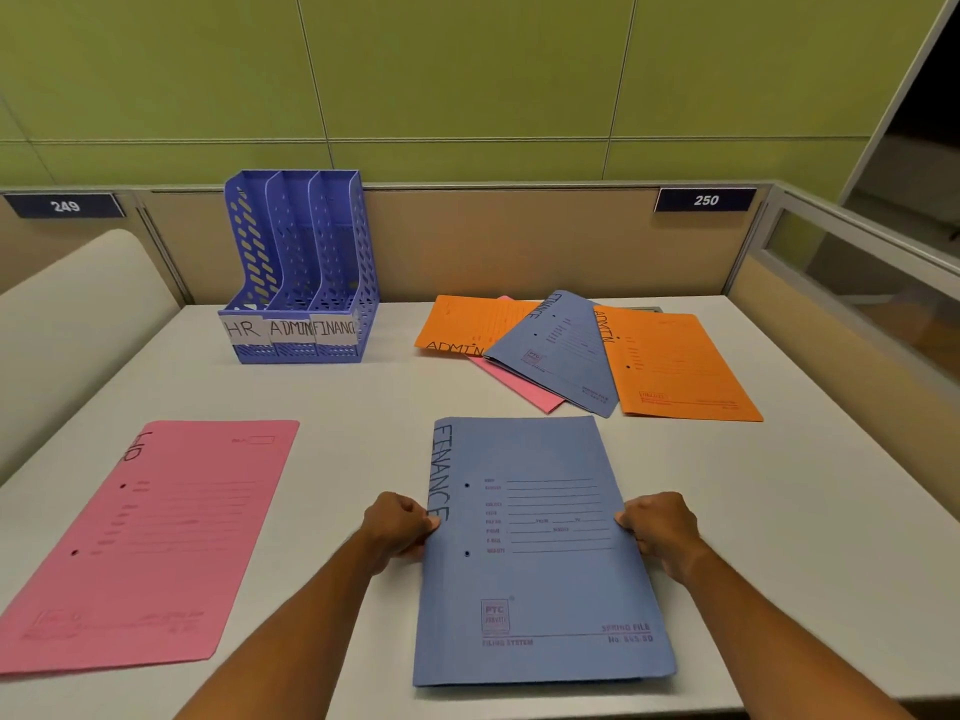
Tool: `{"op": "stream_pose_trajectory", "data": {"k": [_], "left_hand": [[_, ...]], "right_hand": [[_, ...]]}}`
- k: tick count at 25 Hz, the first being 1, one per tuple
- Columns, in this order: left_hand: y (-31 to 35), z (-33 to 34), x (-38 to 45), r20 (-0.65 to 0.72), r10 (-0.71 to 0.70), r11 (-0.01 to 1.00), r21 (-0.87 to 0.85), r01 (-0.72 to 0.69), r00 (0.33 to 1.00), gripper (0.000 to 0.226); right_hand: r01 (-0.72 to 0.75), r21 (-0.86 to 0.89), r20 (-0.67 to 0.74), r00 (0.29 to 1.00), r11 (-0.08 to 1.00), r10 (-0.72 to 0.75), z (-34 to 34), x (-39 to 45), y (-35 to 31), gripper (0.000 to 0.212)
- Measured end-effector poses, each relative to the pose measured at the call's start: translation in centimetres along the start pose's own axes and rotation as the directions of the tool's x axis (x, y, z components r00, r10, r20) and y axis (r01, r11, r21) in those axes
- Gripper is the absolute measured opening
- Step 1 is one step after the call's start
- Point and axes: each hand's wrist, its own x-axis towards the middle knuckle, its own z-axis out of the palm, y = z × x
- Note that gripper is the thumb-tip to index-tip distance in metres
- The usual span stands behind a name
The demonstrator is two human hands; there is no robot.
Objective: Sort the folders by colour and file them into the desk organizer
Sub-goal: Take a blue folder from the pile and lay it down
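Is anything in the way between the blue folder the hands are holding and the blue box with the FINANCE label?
Nothing visible is. The left hand and right hand grip the blue FINANCE folder, and only bare desk lies between it and the desk organizer. The folder pile sits off to the right.

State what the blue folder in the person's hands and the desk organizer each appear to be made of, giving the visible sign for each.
Blue folder: likely thin matte card; flat, non-glossy, printed lines, punched holes. Desk organizer: apparently moulded blue-purple plastic, slightly shiny; rigid walls pierced with slots, paper labels on the front. The left hand and right hand pinch the folder's side edges.
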Motion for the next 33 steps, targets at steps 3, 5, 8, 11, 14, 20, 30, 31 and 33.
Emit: {"op": "stream_pose_trajectory", "data": {"k": [3,5,8,11,14,20,30,31,33], "left_hand": [[0.3,0.1,-0.1,-0.005,0.019,0.999,0.026,-0.019,1.0,0.016],[0.7,0.1,-0.3,-0.003,0.029,0.999,0.027,-0.028,1.0,0.013],[1.2,-0.2,-0.6,-0.021,0.058,0.998,0.022,-0.058,0.998,0.005],[1.6,-0.7,-0.5,-0.026,0.068,0.997,-0.031,-0.069,0.997,0.018],[1.8,-0.9,-0.7,-0.052,0.136,0.99,0.043,-0.134,0.989,0.045],[2.8,-0.3,-1.3,0.043,0.406,0.772,0.518,-0.368,0.913,0.08],[6.4,2.2,-0.8,0.137,0.587,0.364,0.836,-0.411,0.798,0.101],[6.9,2.6,-0.6,0.144,0.597,0.341,0.845,-0.412,0.789,0.101],[7.8,3.6,-0.1,0.156,0.607,0.303,0.861,-0.409,0.779,0.101]], "right_hand": [[0.017,-0.015,-0.021,1.0,1.0,-0.017,0.5,-0.4,-0.9,0.036],[0.019,0.006,-0.006,1.0,1.0,-0.019,0.8,-0.6,-1.6,0.025],[0.026,0.026,0.034,0.999,0.999,-0.026,1.3,-0.9,-2.2,0.021],[0.026,0.019,0.064,0.998,0.999,-0.027,1.6,-1.1,-2.5,0.024],[0.01,0.016,0.081,0.997,1.0,-0.011,1.8,-1.1,-2.5,0.027],[0.121,-0.176,0.021,0.993,0.977,-0.119,2.5,-1.8,-3.6,0.056],[0.315,-0.744,0.009,0.887,0.59,-0.462,2.5,-1.7,-4.4,0.097],[0.311,-0.757,0.001,0.88,0.575,-0.474,2.2,-1.3,-4.4,0.098],[0.297,-0.773,-0.015,0.874,0.561,-0.485,1.6,-0.4,-4.5,0.099]]}}
